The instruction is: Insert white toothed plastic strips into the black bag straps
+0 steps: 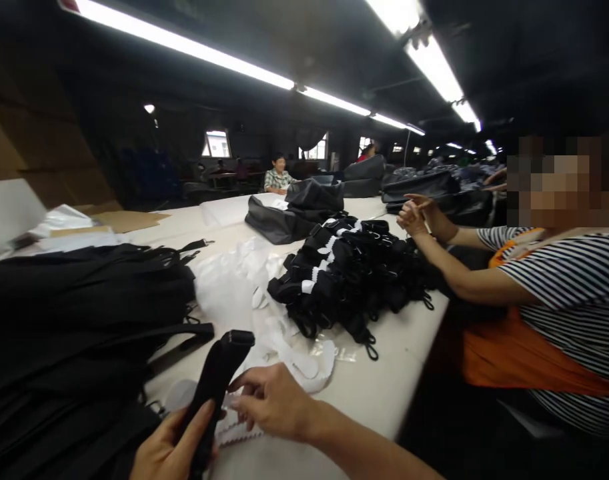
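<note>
My left hand (177,443) is closed around a folded black webbing strap (217,370), held tilted upward above the table's near edge. Close beside it, my right hand (281,403) has its fingers curled in a pinch, with a bit of white strip (241,432) with a zigzag edge at the fingertips. Part of that strip is hidden behind my fingers. Left of my hands lies a large heap of black straps (84,300). Beyond them, more white strips (304,363) lie loose on the table.
A pile of bundled black straps with white bands (354,267) sits ahead to the right on the white table (384,380). Black bags (289,210) stand farther back. At right, a co-worker in a striped shirt (574,273) has raised hands (417,217). Cardboard (129,219) lies at left.
</note>
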Demonstrator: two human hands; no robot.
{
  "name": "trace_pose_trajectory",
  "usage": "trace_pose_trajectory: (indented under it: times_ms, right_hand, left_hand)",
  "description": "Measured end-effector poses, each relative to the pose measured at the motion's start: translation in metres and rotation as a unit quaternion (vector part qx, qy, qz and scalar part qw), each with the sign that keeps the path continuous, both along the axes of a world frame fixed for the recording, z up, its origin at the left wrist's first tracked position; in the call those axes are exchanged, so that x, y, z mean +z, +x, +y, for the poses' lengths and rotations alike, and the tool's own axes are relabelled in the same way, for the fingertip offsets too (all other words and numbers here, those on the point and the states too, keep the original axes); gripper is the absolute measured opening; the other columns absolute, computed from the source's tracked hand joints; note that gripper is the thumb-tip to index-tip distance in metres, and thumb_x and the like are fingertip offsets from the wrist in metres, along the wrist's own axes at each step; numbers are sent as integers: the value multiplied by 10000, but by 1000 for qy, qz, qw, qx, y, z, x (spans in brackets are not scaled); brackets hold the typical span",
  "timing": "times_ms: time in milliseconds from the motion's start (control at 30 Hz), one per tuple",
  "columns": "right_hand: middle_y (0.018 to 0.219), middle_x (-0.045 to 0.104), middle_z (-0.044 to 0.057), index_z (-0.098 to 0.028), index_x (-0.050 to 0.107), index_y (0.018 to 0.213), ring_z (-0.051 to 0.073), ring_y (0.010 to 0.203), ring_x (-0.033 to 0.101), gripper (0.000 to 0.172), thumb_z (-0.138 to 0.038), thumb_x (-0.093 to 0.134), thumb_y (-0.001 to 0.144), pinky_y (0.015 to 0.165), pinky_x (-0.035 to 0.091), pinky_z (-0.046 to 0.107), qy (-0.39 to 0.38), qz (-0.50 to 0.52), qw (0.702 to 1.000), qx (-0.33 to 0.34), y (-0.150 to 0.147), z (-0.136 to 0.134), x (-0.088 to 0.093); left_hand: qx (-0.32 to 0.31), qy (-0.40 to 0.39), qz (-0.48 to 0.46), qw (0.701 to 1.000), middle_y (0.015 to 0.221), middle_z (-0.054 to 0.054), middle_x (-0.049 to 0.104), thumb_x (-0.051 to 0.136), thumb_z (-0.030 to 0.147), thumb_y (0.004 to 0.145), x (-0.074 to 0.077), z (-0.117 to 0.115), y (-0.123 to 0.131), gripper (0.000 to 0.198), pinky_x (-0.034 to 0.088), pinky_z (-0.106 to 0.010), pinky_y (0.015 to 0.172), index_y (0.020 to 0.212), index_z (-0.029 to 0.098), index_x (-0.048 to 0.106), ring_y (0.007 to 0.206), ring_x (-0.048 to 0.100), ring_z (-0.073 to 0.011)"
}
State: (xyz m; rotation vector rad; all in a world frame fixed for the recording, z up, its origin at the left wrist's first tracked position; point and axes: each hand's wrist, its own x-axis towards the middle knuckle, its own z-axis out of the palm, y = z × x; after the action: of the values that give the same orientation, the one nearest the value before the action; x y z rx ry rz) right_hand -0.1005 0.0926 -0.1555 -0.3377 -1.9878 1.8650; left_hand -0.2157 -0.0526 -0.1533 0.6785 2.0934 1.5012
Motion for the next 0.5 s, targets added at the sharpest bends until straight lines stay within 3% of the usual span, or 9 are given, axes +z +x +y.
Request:
trace_pose_trajectory:
  times_ms: [100, 200, 367, 433, 500]
  right_hand:
    - [627, 627, -7, -134, 687, 969, 113, 479, 582, 358, -349, 779, 699, 476, 485, 218, -86, 33, 996, 20, 1, -1, 1]
    - [706, 677, 25, -136, 711, 946, 137, 584, 634, 261, -323, 714, 763, 596, 538, 263, -89, 60, 992, 74, 9, -3, 8]
    - [1055, 708, 62, -208, 704, 1136, 184, 937, 664, 295, -187, 503, 921, 868, 527, 326, 95, 80, 988, 95, 15, 2, 13]
    - [1010, 710, 51, -230, 702, 1135, 178, 926, 657, 281, -175, 506, 941, 860, 516, 311, 196, 105, 973, 65, 14, 2, 11]
    - [907, 698, 52, -224, 720, 1039, 175, 845, 647, 202, -204, 540, 949, 786, 518, 301, 296, 132, 946, -5, 13, 0, 8]
  left_hand:
    - [14, -9, 12, 1000, 567, -41, 648, 711, 696, 634, 1, 3, 3, 561, 469, -251, 499, 753, 148, 687, 538, 596, -192]
    - [-1, 21, -12, 1000, 537, -27, 622, 717, 650, 673, 13, 5, 20, 519, 433, -235, 447, 762, 142, 662, 470, 563, -166]
    - [-14, 50, -32, 998, 547, -12, 597, 680, 575, 767, 17, 6, 25, 442, 422, -227, 434, 833, 139, 639, 447, 544, -145]
    - [-34, 42, -13, 998, 558, -7, 590, 642, 543, 814, 16, 5, 23, 406, 409, -226, 434, 865, 140, 647, 450, 537, -143]
    - [-50, 30, 38, 998, 617, -24, 623, 618, 498, 843, 14, 4, 21, 359, 431, -242, 472, 890, 146, 668, 511, 569, -166]
